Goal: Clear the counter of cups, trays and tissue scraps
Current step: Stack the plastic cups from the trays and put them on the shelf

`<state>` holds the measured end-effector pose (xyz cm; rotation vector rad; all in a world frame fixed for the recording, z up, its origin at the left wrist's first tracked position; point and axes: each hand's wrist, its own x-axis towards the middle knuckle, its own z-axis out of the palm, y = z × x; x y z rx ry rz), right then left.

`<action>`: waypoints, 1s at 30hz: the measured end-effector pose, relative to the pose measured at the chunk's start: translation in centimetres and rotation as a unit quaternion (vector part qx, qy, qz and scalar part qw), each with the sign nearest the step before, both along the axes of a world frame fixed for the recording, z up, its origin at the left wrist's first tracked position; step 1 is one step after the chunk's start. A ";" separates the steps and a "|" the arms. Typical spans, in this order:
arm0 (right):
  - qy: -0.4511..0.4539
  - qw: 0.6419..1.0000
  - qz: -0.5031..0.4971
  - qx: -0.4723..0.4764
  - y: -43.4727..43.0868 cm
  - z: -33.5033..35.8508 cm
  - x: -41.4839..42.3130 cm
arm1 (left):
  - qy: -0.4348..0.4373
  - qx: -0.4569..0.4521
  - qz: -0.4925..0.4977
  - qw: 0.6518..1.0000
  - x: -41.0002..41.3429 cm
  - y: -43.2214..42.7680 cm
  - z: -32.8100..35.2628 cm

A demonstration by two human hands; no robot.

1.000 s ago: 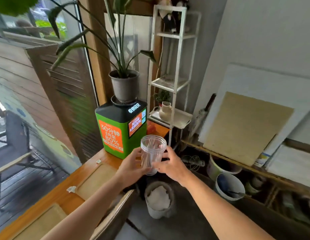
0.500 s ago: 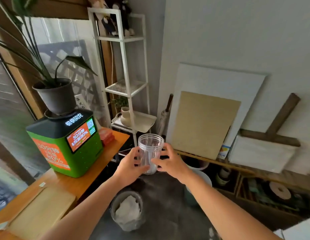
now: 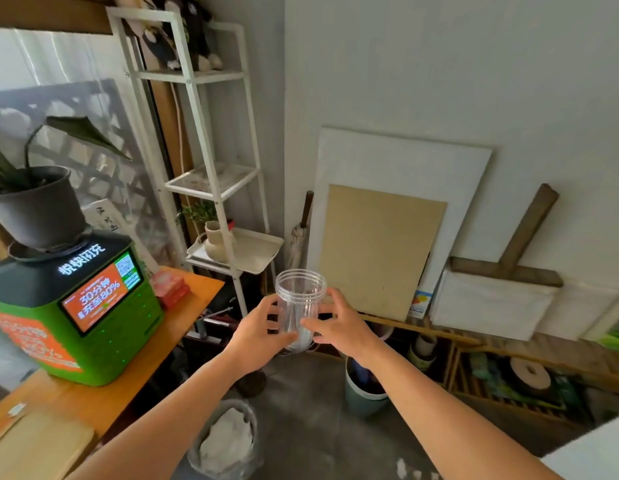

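Above grey floor [image 3: 301,393], left hand [image 3: 256,336] and right hand [image 3: 342,327] — grips pinching upright clear cup [image 3: 299,306].

A: Corner fittings, relative to the white ladder shelf [image 3: 211,174]?

B: Pale wall [image 3: 439,71] to its right. Against that wall: white canvas [image 3: 405,161], tan board [image 3: 377,251] in front of it, wooden cross-piece [image 3: 515,251] farther right. Grey concrete floor [image 3: 301,393] below the shelf.

A: Left of the shelf?

B: Orange bench [image 3: 134,368]; potted plant [image 3: 34,202] above it; daylight through glazing behind.
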<state>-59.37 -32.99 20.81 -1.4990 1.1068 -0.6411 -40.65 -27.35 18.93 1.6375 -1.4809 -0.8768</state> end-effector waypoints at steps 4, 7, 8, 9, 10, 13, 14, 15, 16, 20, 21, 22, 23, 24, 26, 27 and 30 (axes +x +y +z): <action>-0.006 1.000 -0.004 0.005 -2.7 0.2 0.5 | 0.003 0.001 -0.005 1.000 0.6 -3.0 0.2; 0.015 1.000 -0.011 -0.017 -5.6 0.7 1.4 | 0.007 -0.002 -0.008 1.000 1.3 -6.1 0.7; 0.022 0.999 -0.014 -0.027 -6.7 0.9 1.8 | 0.008 -0.003 -0.009 1.000 1.6 -7.2 0.9; 0.028 0.999 -0.017 -0.035 -7.7 1.1 2.2 | 0.006 -0.004 -0.010 1.000 2.0 -8.2 1.0; 0.031 0.999 -0.020 -0.038 -8.7 1.3 2.7 | 0.004 -0.006 -0.011 1.000 2.5 -9.3 1.2; 0.032 0.998 -0.025 -0.037 -12.0 1.9 4.0 | 0.003 -0.015 -0.014 1.000 3.8 -12.7 1.8; 0.036 0.998 -0.025 -0.040 -13.2 2.1 4.5 | 0.003 -0.018 -0.014 1.000 4.3 -13.8 1.9; 0.042 0.998 -0.023 -0.046 -14.4 2.3 5.0 | 0.004 -0.021 -0.013 1.000 4.8 -14.8 2.1; 0.049 0.997 -0.021 -0.053 -15.5 2.4 5.6 | 0.005 -0.021 -0.011 1.000 5.4 -15.9 2.3; 0.040 0.998 -0.013 -0.055 -19.3 2.7 8.1 | -0.012 -0.023 -0.009 1.000 8.0 -19.6 2.8; 0.037 0.998 -0.011 -0.053 -20.2 2.8 8.7 | -0.013 -0.024 -0.009 1.000 8.7 -20.5 2.8; 0.034 0.998 -0.009 -0.054 -21.1 2.8 9.4 | -0.011 -0.023 -0.008 1.000 9.4 -21.4 2.9; 0.031 0.998 -0.008 -0.055 -22.0 2.8 10.1 | -0.011 -0.022 -0.006 1.000 10.1 -22.2 2.9; 0.030 0.998 -0.006 -0.057 -22.8 2.7 10.7 | -0.011 -0.020 -0.004 1.000 10.7 -23.0 2.9; 0.030 0.998 -0.003 -0.057 -24.4 2.4 12.0 | -0.018 -0.017 0.002 1.000 11.9 -24.5 2.9; 0.030 0.998 -0.001 -0.054 -25.2 2.2 12.6 | -0.021 -0.016 0.004 1.000 12.4 -25.2 2.8; 0.023 0.999 0.004 -0.043 -27.2 1.6 13.9 | -0.026 -0.010 0.012 1.000 13.5 -27.0 2.3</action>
